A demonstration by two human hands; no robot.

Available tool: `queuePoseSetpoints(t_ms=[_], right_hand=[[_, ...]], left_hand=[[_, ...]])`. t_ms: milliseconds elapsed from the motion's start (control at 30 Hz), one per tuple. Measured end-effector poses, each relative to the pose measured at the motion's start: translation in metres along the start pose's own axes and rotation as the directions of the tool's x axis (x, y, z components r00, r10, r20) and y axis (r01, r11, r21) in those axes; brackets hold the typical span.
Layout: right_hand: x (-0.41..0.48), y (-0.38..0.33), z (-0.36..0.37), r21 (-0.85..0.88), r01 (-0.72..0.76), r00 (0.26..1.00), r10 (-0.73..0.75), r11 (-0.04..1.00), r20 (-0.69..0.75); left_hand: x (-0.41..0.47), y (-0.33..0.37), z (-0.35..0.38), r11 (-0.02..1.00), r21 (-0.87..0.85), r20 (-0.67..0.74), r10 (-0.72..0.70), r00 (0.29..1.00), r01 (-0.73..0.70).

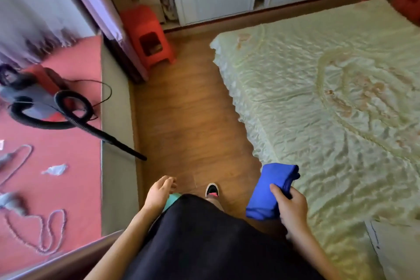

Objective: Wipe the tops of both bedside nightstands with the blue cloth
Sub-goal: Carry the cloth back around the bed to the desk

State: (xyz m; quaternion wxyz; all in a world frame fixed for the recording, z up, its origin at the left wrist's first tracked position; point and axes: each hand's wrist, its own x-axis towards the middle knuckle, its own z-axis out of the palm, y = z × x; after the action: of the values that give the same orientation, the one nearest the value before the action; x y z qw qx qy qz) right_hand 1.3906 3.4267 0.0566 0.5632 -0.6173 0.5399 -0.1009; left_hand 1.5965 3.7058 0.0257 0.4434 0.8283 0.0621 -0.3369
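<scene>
The person stood on the wooden floor [193, 107] in the aisle between the bed [329, 98] and a raised red platform [75, 166], looking down along their own body. The right hand [289, 206] was closed around the blue cloth [269, 191], thumb laid across its front, gripping it near the middle. The cloth was bunched and folded over rather than spread flat, which suited carrying more than wiping; it hung in the air just beside the edge of the bed, touching no surface. The left hand [160, 191] was empty, its fingers loosely curled and relaxed at hip level, probably free for balance.

No nightstand top could be clearly made out. A dark wooden edge [68, 254] at the lower left might have belonged to one, but that could not be told. One shoe [212, 190] pointed forward along the aisle, so the person was likely in transit between bedside spots. A vacuum cleaner [36, 93] sat on the platform, its hose [109, 136] reaching over the edge into the aisle, a possible snag for anyone walking through.
</scene>
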Motion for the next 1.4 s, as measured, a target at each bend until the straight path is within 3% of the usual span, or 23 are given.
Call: queuePoseSetpoints(t_ms=[267, 433, 733, 900, 1133, 1267, 1400], right_hand=[[0.096, -0.113, 0.101, -0.142, 0.164, 0.971, -0.134, 0.976, 0.199], [0.155, -0.169, 0.117, -0.190, 0.196, 0.973, -0.166, 0.962, 0.160], [0.326, -0.243, 0.150, -0.271, 0.094, 0.995, -0.096, 0.958, 0.007], [0.420, -0.317, 0.212, -0.272, 0.037, 0.998, -0.024, 0.962, 0.050], [0.510, -0.446, 0.345, -0.255, 0.115, 0.956, -0.037, 0.960, 0.290], [0.553, -0.504, 0.428, -0.233, 0.148, 0.929, -0.055, 0.961, 0.365], [0.597, -0.546, 0.501, -0.236, 0.122, 0.946, -0.040, 0.964, 0.323]], left_hand=[[0.074, 0.018, -0.060, 0.997, -0.023, -0.119, -0.070, 0.990, 0.068], [0.127, 0.078, -0.075, 1.000, 0.007, -0.103, 0.008, 0.995, -0.008], [0.269, 0.193, -0.061, 0.981, 0.162, -0.070, 0.116, 0.991, -0.103], [0.340, 0.249, -0.070, 0.997, 0.061, -0.175, -0.037, 0.984, 0.048], [0.423, 0.315, -0.116, 0.969, -0.145, -0.375, -0.240, 0.895, 0.199], [0.487, 0.339, -0.156, 0.955, -0.197, -0.397, -0.283, 0.873, 0.220], [0.581, 0.370, -0.210, 0.952, -0.210, -0.387, -0.289, 0.875, 0.222]])
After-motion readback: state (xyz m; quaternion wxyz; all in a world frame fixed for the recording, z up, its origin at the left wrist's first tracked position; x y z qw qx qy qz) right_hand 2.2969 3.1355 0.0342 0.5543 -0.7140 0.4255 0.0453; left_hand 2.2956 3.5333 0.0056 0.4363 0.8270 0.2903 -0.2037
